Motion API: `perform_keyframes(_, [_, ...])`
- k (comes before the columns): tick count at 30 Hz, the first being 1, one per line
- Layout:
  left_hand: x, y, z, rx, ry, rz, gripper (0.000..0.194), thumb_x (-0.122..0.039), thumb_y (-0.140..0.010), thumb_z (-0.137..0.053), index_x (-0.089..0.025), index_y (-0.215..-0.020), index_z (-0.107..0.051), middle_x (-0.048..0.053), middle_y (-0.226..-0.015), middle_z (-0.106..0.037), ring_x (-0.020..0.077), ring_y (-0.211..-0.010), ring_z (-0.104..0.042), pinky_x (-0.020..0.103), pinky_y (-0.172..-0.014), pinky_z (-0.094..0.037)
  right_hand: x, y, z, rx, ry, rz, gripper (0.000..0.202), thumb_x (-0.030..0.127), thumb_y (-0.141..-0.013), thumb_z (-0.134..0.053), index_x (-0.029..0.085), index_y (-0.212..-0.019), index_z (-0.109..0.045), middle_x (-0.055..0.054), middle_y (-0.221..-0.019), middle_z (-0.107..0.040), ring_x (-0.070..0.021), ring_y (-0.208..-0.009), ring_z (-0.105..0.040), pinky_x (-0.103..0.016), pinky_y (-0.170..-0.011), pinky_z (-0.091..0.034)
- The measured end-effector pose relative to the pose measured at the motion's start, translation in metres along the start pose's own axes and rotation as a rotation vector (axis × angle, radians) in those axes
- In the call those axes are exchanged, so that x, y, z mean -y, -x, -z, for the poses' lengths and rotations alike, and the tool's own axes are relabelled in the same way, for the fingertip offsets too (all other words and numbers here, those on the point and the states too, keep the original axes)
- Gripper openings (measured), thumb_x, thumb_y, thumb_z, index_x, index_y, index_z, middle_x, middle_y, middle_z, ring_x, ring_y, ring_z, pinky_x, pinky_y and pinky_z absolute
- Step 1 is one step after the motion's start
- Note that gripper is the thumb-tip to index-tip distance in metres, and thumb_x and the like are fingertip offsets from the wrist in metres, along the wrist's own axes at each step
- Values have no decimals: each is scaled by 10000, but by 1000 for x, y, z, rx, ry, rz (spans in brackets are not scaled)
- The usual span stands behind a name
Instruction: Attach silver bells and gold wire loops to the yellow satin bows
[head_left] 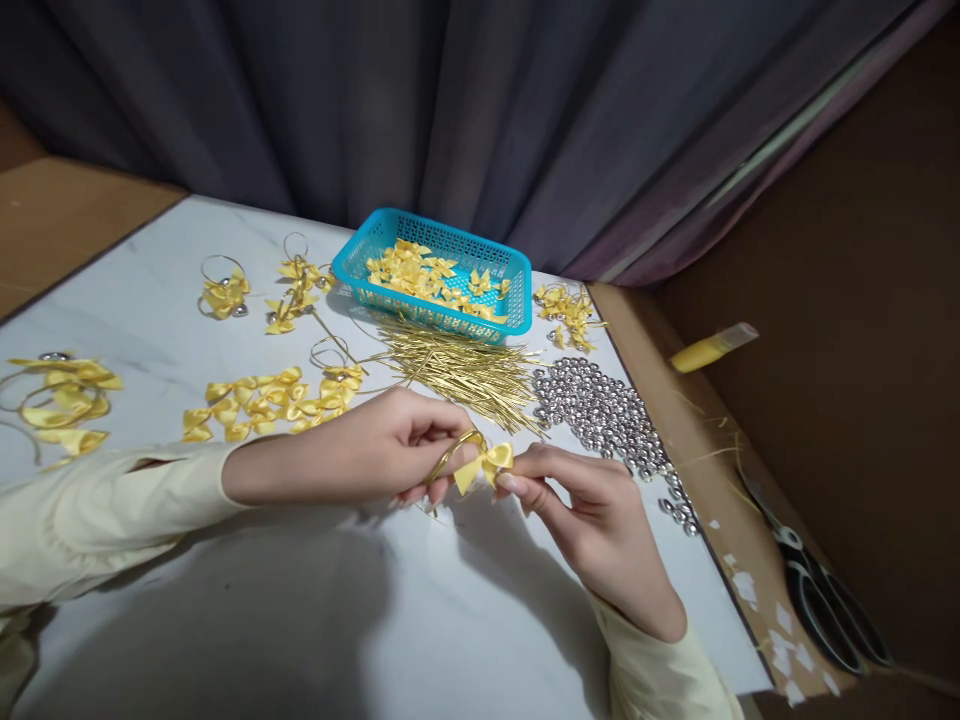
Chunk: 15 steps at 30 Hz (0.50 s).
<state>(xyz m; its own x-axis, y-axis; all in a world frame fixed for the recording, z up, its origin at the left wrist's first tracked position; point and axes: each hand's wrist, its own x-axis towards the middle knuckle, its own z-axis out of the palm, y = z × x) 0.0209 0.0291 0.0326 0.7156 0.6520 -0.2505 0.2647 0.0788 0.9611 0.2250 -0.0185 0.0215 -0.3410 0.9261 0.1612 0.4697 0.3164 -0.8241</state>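
Between thumb and fingers, my left hand [420, 445] grips a gold twist tie [444, 460] bent into a loop. A yellow ribbon bow [486, 464] sits at the end of that tie, and my right hand [592, 510] pinches the bow's right side. Whether a bell is in the right fingertips is hidden. Just beyond the hands lies a pile of straight gold twist ties [465, 370]. Small shiny silver bells [600, 410] are heaped to the right of it. Loose yellow bows [255, 400] lie together beyond my left forearm.
A blue plastic basket [521, 300] of yellow bows stands at the back. Looped ties with bows [225, 292] lie at the left, and more yellow bows [568, 312] right of the basket. Scissors [825, 600], paper scraps [784, 640] and a yellow tube [709, 350] are on the brown surface.
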Motion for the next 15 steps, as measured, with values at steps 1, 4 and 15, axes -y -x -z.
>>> perform_keyframes(1, [0, 0, 0, 8, -1, -2, 178, -213, -833, -511, -167, -662, -503, -59, -520, -523, 52, -415, -423, 141, -411, -337, 0, 0, 0, -4, 3, 3, 165, 228, -869, -570, 195, -738, -663, -14, -673, -676, -128, -585, -592, -259, -570, -435])
perform_keyframes(4, [1, 0, -1, 35, -6, 4, 177, -223, -845, -494, -164, -680, -513, -59, -527, -528, 51, -417, -424, 138, -415, -340, -1, 1, -3, -7, 15, 19, 159, 220, -865, -579, 186, -732, -659, -15, -668, -668, -121, -580, -581, -250, -561, -426])
perform_keyframes(15, [1, 1, -1, 12, -524, -216, 241, -142, -820, -444, -164, -584, -398, -76, -500, -311, 54, -461, -314, 191, -472, -239, -3, 1, 11, 5, -23, 18, 147, 183, -898, -543, 227, -1027, -599, -23, -1026, -659, -134, -970, -605, -249, -838, -468])
